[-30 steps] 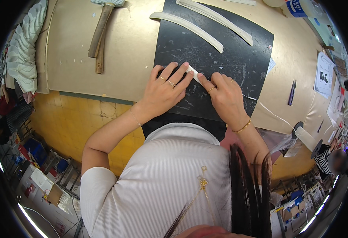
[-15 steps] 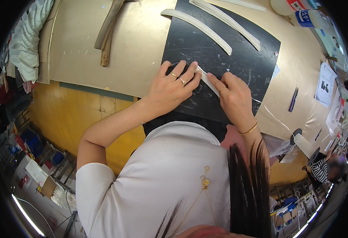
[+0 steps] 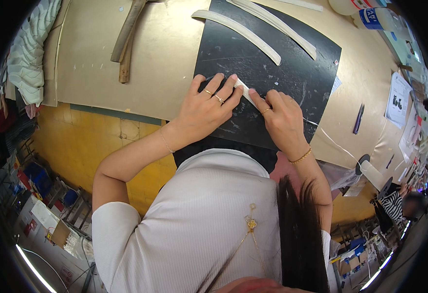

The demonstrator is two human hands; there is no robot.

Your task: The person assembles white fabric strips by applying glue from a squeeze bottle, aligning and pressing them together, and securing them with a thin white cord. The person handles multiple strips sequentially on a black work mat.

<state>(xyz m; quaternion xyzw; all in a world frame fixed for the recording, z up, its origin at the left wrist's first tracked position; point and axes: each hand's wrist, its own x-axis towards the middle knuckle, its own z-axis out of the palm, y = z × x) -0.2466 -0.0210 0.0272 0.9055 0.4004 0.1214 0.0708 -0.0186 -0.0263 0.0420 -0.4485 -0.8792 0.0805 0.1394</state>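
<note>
Both hands [image 3: 243, 105] press pale strip [image 3: 243, 89] — black mat [image 3: 282, 68].

White ribbed short-sleeved top, gold pendant on a thin chain; gold rings on the left hand [image 3: 205, 108] — a gold bracelet by the right hand [image 3: 281, 121]; long dark hair.

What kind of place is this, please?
Probably a craft workshop. Both hands, left hand and right hand, press a pale strip on a black cutting mat over a worktable; a wooden mallet lies nearby.
</note>
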